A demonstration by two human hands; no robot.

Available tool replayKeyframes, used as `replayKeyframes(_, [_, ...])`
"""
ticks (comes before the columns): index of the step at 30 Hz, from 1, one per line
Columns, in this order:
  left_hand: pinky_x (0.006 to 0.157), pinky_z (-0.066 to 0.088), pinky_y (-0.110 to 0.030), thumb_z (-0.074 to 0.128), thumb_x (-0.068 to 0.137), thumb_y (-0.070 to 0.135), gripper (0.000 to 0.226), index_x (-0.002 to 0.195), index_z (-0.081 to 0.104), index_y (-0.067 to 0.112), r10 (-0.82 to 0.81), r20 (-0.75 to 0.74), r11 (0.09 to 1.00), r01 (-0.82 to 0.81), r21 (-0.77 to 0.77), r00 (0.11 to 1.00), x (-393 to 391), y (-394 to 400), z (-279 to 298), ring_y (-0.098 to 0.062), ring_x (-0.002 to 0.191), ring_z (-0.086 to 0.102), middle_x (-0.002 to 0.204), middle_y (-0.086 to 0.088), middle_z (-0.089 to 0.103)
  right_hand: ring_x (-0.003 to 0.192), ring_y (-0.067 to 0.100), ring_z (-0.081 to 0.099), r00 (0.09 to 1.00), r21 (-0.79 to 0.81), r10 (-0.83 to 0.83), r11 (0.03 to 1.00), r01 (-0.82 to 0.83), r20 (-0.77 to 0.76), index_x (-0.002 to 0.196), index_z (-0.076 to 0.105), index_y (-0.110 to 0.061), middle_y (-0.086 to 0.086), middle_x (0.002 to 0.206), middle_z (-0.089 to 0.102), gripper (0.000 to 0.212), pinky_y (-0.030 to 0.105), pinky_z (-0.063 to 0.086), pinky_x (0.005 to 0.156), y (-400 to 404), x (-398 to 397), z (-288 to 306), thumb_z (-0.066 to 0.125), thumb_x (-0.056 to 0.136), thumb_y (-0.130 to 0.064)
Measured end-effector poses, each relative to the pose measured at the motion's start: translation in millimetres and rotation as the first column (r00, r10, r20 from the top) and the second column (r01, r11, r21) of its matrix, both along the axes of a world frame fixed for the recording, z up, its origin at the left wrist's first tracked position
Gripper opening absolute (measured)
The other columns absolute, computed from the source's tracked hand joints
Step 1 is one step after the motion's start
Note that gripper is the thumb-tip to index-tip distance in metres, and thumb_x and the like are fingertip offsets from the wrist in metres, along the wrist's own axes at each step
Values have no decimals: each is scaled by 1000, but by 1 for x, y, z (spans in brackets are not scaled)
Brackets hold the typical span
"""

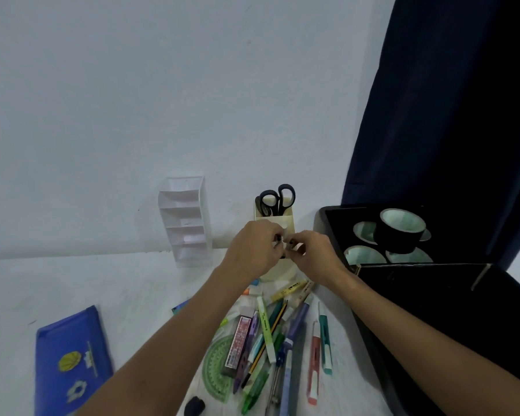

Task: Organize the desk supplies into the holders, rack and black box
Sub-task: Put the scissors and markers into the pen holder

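My left hand (257,246) and my right hand (314,255) meet in front of the cream pen holder (285,219), fingers curled, pinching a small pale item (284,246) between them; what it is stays hidden by the fingers. Black scissors (278,199) stand in the holder's back compartment. A white tiered rack (186,220) stands against the wall to the left. The open black box (330,219) at right holds rolls of black tape (401,229). Below my hands lies a heap of pens, markers and pencils (270,334), beside a green protractor (216,367).
A blue pencil case (72,358) lies at the front left. The black box's lid (451,310) spreads along the right side. A dark blue curtain (451,100) hangs behind the box. A black object (194,406) sits at the bottom edge. A pale tape roll (278,273) sits under my hands.
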State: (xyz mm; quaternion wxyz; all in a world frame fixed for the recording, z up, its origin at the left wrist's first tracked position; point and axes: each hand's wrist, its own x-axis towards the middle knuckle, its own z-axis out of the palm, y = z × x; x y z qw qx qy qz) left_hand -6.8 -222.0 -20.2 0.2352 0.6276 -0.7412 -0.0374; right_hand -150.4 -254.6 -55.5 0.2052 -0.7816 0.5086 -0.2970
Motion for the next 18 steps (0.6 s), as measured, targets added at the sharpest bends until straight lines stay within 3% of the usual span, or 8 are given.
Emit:
replayKeyframes(4, [74,52,-32,59,87,27,22,106,68,21,-21,49,1000,21,11,999,0,-4,-13,-21,88,61,95,-2,65,77,11,56,999,10,17,1000,-17,-29,106,71,-11,8,102,71,21,23,50,79,0,4,-6,65,87,-15])
replayKeyframes(7, [79,53,-33,60,86,26,25,109,69,21,-12,32,999,11,33,999,2,-5,-21,-20,90,62,98,-3,65,75,6,54,998,6,47,999,-47,-36,109,71,-13,4,100,72,24,-1,39,66,4,7,-7,62,87,-9])
replayKeyframes(9, [78,52,-30,61,85,23,27,110,69,22,-25,13,998,24,53,1000,5,-5,-26,-20,91,62,98,-2,67,74,4,53,999,18,45,999,-44,-31,111,70,-14,4,99,73,26,-5,34,60,4,7,-10,61,87,-9])
replayKeyframes(14, [84,50,-27,69,79,18,54,132,54,20,12,-170,999,-5,45,985,23,3,-37,-18,98,58,112,-3,58,75,8,54,998,103,5,995,2,-60,122,64,-15,3,108,69,39,15,41,71,-4,1,-19,68,83,-16])
replayKeyframes(18, [79,49,-25,68,81,20,44,125,60,15,108,-192,988,-84,128,975,31,2,-44,-17,87,61,106,-4,66,77,9,53,998,131,7,991,1,-63,125,61,-18,-1,108,67,45,18,43,75,-9,-1,-20,71,81,-19])
